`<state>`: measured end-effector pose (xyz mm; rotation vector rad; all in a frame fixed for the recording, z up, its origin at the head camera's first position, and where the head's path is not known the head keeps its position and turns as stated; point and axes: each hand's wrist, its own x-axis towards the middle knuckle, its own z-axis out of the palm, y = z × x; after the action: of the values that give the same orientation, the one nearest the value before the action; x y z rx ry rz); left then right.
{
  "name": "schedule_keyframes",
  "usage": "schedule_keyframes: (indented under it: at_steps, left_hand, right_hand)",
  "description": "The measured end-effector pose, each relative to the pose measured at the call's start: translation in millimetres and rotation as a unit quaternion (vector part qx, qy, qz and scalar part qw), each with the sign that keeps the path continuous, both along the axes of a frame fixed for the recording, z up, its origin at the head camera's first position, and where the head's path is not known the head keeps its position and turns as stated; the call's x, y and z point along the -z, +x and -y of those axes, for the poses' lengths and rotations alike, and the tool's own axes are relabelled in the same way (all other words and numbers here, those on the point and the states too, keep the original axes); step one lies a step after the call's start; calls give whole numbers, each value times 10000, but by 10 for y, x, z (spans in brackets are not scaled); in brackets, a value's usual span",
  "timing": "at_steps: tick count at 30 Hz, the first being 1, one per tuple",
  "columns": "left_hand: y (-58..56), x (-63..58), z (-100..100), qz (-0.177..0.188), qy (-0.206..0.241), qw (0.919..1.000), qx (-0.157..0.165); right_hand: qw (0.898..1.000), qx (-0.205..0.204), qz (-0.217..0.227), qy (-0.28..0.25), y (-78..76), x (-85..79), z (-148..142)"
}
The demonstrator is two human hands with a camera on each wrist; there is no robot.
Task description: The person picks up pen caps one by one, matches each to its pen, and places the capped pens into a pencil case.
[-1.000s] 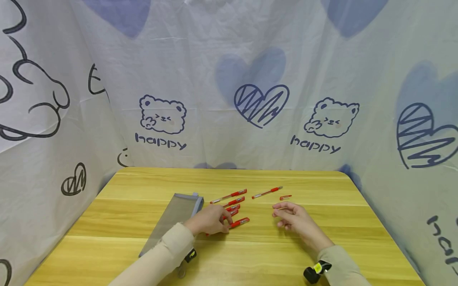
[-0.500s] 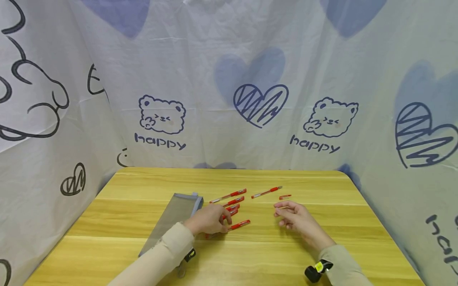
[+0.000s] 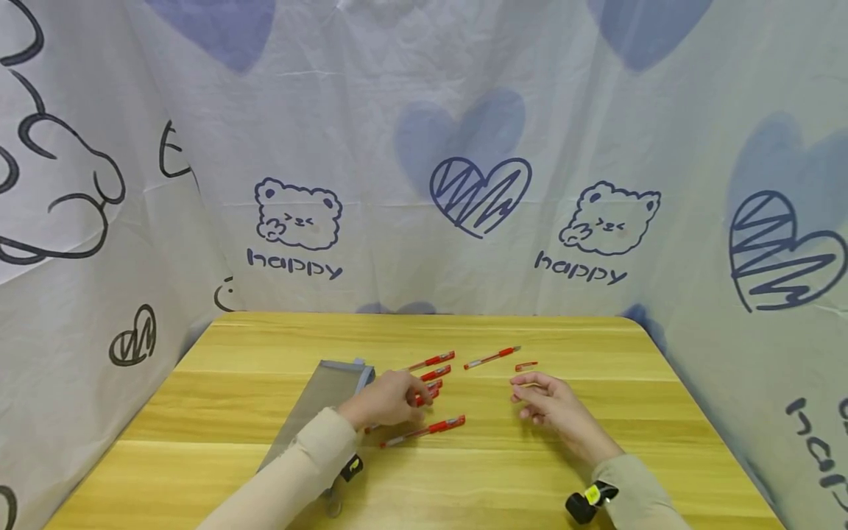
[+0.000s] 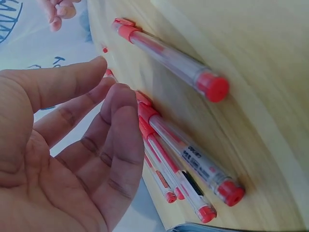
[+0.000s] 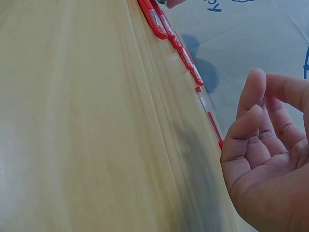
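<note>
My left hand (image 3: 387, 401) is low over a group of red gel pens, its fingers loosely bent and nothing held between them. In the left wrist view, its fingertips overlap the red grip of one capped pen (image 4: 193, 157), beside several others. Apart from these lies a single capped pen (image 3: 424, 431), nearer to me. Hovering over the right side of the table, my right hand (image 3: 555, 408) has its thumb and forefinger tips close together and holds nothing. Beyond it lie an uncapped pen (image 3: 492, 358) and a loose red cap (image 3: 526, 366).
A flat grey pouch (image 3: 311, 405) lies left of the pens, partly under my left forearm. The wooden table (image 3: 596, 346) ends at a white curtain (image 3: 397, 272) printed with hearts and bears.
The nearest pen has slid slightly toward me and now lies uncovered. My left hand has come off it, shifting slightly back over the other pens. My right hand stays nearly still.
</note>
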<state>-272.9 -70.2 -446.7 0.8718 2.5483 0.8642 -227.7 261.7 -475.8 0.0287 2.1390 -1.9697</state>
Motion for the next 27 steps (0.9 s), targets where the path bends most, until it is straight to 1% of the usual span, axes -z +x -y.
schedule_keyframes:
  at_steps: [5,7,13,21,27]
  left_hand:
    - [-22,-19,9,454,345,9982,-190]
    - [-36,-23,5,524,423,9975,-219]
    - [-111,-21,-44,187,309,9991,-235]
    - [-192,-12,-147,126,411,9985,-340]
    - [-249,-20,-275,-178,490,9982,-300]
  right_hand:
    - [10000,14,13,-13,-6,-13,-21]
    - [10000,26,22,15,-5,-17,-30]
    - [9999,147,29,54,-16,-18,-69]
    - [9991,393,20,168,-68,-9,-157]
    - [9983,522,-39,262,-104,-30,-252]
